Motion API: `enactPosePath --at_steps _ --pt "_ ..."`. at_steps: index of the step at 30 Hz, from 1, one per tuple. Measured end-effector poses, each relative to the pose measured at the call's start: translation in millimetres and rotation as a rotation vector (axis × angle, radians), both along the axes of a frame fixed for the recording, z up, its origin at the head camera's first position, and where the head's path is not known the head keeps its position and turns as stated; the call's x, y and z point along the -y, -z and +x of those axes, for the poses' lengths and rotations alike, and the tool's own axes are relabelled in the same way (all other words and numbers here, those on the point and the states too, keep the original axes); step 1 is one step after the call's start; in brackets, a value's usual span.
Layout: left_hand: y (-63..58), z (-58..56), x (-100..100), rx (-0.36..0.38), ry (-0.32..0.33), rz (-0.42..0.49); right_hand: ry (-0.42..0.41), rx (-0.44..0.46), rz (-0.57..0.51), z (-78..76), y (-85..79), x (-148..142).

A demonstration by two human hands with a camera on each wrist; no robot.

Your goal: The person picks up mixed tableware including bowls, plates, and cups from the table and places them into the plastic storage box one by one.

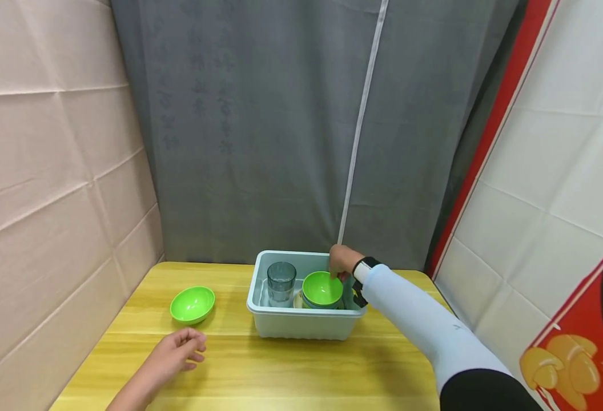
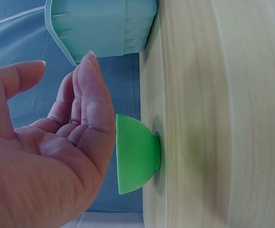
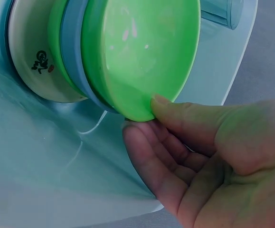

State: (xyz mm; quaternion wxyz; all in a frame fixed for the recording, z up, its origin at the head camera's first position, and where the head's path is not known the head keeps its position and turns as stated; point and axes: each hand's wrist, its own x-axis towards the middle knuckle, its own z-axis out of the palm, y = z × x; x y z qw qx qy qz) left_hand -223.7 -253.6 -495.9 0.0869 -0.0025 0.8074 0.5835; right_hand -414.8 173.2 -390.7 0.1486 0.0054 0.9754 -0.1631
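My right hand (image 1: 344, 261) reaches into a pale blue plastic bin (image 1: 301, 325) and pinches the rim of a green bowl (image 3: 149, 57) between thumb and fingers. That bowl is the top one of a stack, over a blue bowl (image 3: 72, 42), another green one and a cream bowl (image 3: 28, 61) with dark lettering. My left hand (image 1: 174, 355) hovers over the table with loosely bent fingers, holding nothing. Just beyond it a second green bowl (image 1: 192, 305) stands upright on the table; the left wrist view shows this bowl (image 2: 137, 154) beside the fingers, on its foot.
Clear drinking glasses (image 1: 281, 281) stand in the bin's left half. The wooden table (image 1: 260, 377) ends at a grey curtain (image 1: 260, 142) behind. Pale cloth walls (image 1: 60, 200) close in the left side, and a white and red printed sheet (image 1: 553, 171) the right.
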Motion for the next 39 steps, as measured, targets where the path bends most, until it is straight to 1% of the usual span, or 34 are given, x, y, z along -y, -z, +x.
enactPosePath --at_steps 9,15,23,26,29,32,34,36,39 --pt "-2.4 0.6 1.0 0.004 0.021 0.008 0.001 -0.004 0.062 -1.8 4.5 0.6" --pt "-2.4 0.8 -0.8 0.001 -0.007 -0.001 -0.007 -0.02 0.096 -5.4 8.3 2.6" --pt "2.1 2.0 -0.1 0.006 -0.026 -0.005 -0.011 -0.059 0.138 -9.4 16.3 6.8" --pt "2.0 2.4 0.6 0.008 -0.016 0.0 0.007 -0.062 0.154 -11.2 16.9 8.4" --pt "0.7 2.9 1.9 0.01 0.008 0.011 0.028 -0.06 0.161 -11.3 15.6 10.0" --pt "-0.7 3.0 2.8 0.014 0.018 0.021 0.034 -0.064 0.155 -7.9 12.3 10.6" --pt "-1.3 2.7 2.9 0.016 0.016 0.019 0.01 -0.081 0.16 -3.2 8.1 9.1" --pt "-1.9 2.3 2.8 0.017 0.012 0.017 -0.031 -0.127 0.147 5.6 0.5 5.8" --pt "-3.4 1.7 2.6 0.015 0.014 0.014 -0.096 -0.203 0.085 22.6 -14.4 -0.9"
